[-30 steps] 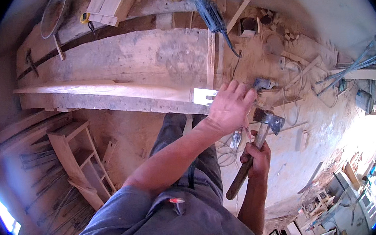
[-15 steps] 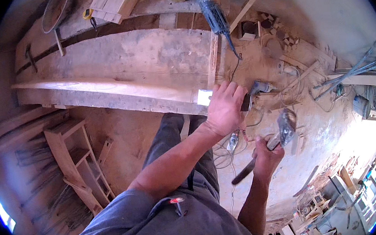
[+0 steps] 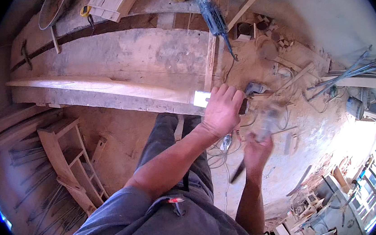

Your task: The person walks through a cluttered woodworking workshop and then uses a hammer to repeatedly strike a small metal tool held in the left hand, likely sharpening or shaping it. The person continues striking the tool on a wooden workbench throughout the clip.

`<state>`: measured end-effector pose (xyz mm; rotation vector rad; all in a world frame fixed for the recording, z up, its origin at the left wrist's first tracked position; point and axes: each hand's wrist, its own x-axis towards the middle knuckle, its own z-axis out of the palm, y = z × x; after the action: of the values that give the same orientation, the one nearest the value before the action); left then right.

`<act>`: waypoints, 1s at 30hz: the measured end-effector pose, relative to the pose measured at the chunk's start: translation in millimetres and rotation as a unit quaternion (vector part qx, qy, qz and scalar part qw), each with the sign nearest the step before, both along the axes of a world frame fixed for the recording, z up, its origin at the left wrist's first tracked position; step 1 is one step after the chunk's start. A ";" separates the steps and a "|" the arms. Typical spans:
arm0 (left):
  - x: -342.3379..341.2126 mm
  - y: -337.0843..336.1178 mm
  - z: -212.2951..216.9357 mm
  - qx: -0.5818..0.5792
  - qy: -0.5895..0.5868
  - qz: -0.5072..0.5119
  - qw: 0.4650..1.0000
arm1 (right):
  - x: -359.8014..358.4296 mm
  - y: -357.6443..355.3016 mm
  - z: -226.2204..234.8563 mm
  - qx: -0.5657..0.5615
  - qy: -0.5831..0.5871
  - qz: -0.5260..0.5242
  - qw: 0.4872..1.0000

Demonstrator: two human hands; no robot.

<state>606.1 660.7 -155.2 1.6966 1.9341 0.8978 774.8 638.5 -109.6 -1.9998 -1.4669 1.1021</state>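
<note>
My left hand [image 3: 223,116] is closed around a flat, bright metal piece [image 3: 201,99] at the bench's right end. A dark end sticks out on the hand's other side; the fingers hide the middle. The bright piece meets the right end of a long, pale, tapering wooden piece [image 3: 103,85] lying along the bench; whether they are joined I cannot tell. Lower and to the right, my right hand [image 3: 258,149] grips a hammer [image 3: 270,121] by its handle near the head. Motion smears the hammer head, which is a short way from my left hand.
The worn wooden bench [image 3: 159,52] spans the upper left. A power tool [image 3: 209,13], a tape measure [image 3: 86,11] and boards [image 3: 115,0] lie beyond. A wooden frame [image 3: 64,152] stands lower left. Cables, a drill [image 3: 255,88] and metal rods [image 3: 355,72] lie right.
My right hand has swung the hammer left and slightly up, closer to my left hand. The left hand keeps its hold. The whole view has shifted slightly.
</note>
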 end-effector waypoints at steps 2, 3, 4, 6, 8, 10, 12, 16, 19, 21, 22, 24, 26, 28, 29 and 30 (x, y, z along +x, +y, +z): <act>3.8 -3.3 -0.9 0.007 0.001 -0.010 1.000 | 4.8 2.7 -4.6 -0.026 -0.038 0.085 0.995; 3.3 -5.7 -2.2 0.009 0.000 -0.009 1.000 | -1.0 8.6 4.6 -0.082 -0.021 0.103 0.991; 1.9 -7.8 -3.4 0.011 -0.002 -0.009 1.000 | -8.8 12.6 19.1 -0.068 -0.038 0.092 0.993; -1.9 -4.3 0.4 -0.003 -0.003 -0.006 1.000 | -12.9 20.7 31.2 -0.105 0.002 -0.040 0.994; -3.2 -5.6 1.7 -0.014 -0.006 -0.008 1.000 | -12.0 16.0 25.1 -0.098 0.064 -0.161 0.980; -0.9 -6.3 0.4 -0.015 -0.007 -0.024 1.000 | -11.2 3.4 6.4 -0.021 -0.138 0.063 0.988; -3.0 -9.1 -7.5 -0.002 0.020 -0.027 0.999 | -8.1 7.0 -3.1 -0.002 -0.164 0.188 0.968; -3.3 -14.3 -4.7 -0.009 0.006 -0.035 0.999 | 3.7 14.8 8.0 -0.078 0.040 -0.021 0.996; -5.2 -12.4 -1.7 -0.013 0.016 -0.045 0.999 | -4.4 5.7 8.7 -0.052 0.103 -0.162 0.980; -3.4 -15.2 -5.5 -0.021 0.034 -0.041 0.998 | 0.1 -6.7 -11.1 -0.021 -0.042 0.048 0.998; -2.4 -17.1 -6.6 -0.026 0.044 -0.039 0.998 | -0.3 -5.8 -11.1 0.038 -0.091 0.183 0.978; -1.5 -20.1 -3.5 -0.013 -0.003 -0.026 1.000 | -4.3 5.3 6.0 -0.042 -0.032 0.131 0.990; -6.0 -21.6 -1.9 -0.001 -0.023 -0.024 0.999 | -14.1 12.0 25.4 -0.102 -0.006 0.023 0.995; -7.6 -22.2 -2.6 0.010 -0.019 -0.031 0.999 | -13.1 8.1 27.5 -0.088 0.077 -0.106 0.987; -9.1 -23.9 -3.9 0.006 0.000 -0.039 0.999 | -12.6 5.5 28.2 -0.080 0.118 -0.170 0.975; -7.4 -23.3 -4.7 0.004 0.017 -0.051 0.999 | -12.7 -4.0 18.7 -0.040 0.100 -0.193 0.975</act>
<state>598.6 637.5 -159.9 1.8088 1.8478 0.8448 762.1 634.5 -90.9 -2.0445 -0.8969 1.1627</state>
